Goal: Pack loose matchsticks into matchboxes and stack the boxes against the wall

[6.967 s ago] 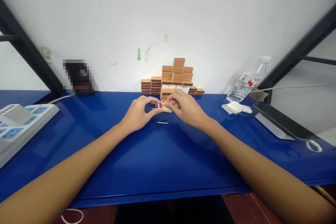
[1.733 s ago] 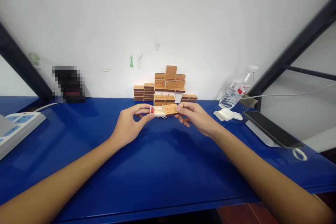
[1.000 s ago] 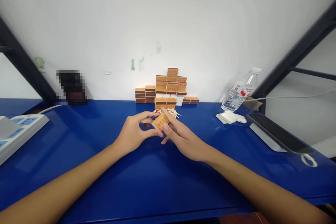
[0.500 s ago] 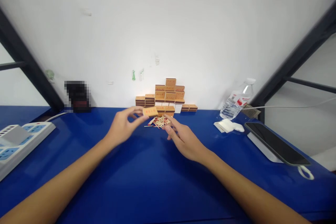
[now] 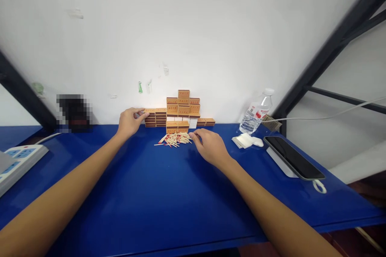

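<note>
Spanning whole view: blue desk (image 5: 181, 200). Stacked matchboxes (image 5: 183, 106) just beyond both sets of fingers. Loose matches (image 5: 174, 139) heaped just left of right fingertips. Risk, as judged: nudge from left hand (image 5: 129, 121) could topple low stack (image 5: 158, 119); sweep of right hand (image 5: 211, 146) could scatter matches. Left fingers pinch matchbox (image 5: 150, 111) atop low stack. Right fingers loosely spread, holding nothing, tips beside heap; contact unclear.

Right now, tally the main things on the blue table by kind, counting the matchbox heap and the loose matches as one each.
matchbox heap: 1 (boxes too small to count)
loose match pile: 1
water bottle: 1
white tissue wad: 1
phone: 1
power strip: 1
blurred dark item: 1
Total: 7
</note>
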`<state>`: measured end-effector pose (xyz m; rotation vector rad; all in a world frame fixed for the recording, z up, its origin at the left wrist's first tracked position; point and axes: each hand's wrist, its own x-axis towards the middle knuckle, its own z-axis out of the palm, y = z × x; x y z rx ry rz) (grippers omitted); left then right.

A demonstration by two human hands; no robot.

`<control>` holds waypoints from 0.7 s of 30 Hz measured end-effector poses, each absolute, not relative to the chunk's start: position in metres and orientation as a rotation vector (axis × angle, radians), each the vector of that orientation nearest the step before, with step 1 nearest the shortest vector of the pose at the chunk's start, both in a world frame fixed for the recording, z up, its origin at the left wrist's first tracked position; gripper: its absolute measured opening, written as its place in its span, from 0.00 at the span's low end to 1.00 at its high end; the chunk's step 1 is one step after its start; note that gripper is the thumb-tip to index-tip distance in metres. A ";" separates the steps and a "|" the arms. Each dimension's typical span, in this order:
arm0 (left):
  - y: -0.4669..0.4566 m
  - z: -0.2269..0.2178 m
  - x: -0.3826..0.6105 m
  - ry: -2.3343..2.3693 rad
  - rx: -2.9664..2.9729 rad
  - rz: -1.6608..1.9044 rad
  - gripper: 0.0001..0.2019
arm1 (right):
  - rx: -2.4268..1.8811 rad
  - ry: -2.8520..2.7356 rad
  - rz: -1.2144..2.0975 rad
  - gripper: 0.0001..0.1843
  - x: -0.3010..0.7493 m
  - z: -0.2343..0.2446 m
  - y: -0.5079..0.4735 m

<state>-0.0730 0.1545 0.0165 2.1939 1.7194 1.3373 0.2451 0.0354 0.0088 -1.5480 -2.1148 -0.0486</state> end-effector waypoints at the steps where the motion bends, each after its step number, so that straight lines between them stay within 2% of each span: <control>1: 0.156 0.017 -0.072 1.745 2.186 1.346 0.20 | -1.563 -2.109 -0.067 0.21 0.246 0.009 0.036; 6: 0.153 0.022 -0.069 1.846 2.165 1.412 0.21 | -1.660 -2.094 -0.134 0.20 0.253 0.012 0.041; 10: 0.120 0.025 -0.058 1.850 2.190 1.536 0.16 | -1.732 -2.065 -0.239 0.11 0.278 0.024 0.050; 15: 0.063 0.023 -0.049 1.463 2.453 1.421 0.10 | -2.056 -1.972 -0.346 0.10 0.338 0.044 0.052; 17: 0.051 0.017 -0.051 1.354 2.566 1.382 0.08 | -2.247 -1.933 -0.270 0.09 0.362 0.048 0.051; 19: 0.048 0.009 -0.056 1.304 2.633 1.371 0.07 | -2.410 -1.915 -0.083 0.13 0.381 0.047 0.051; 21: 0.048 0.002 -0.061 1.278 2.663 1.348 0.07 | -2.489 -1.918 0.072 0.13 0.393 0.044 0.052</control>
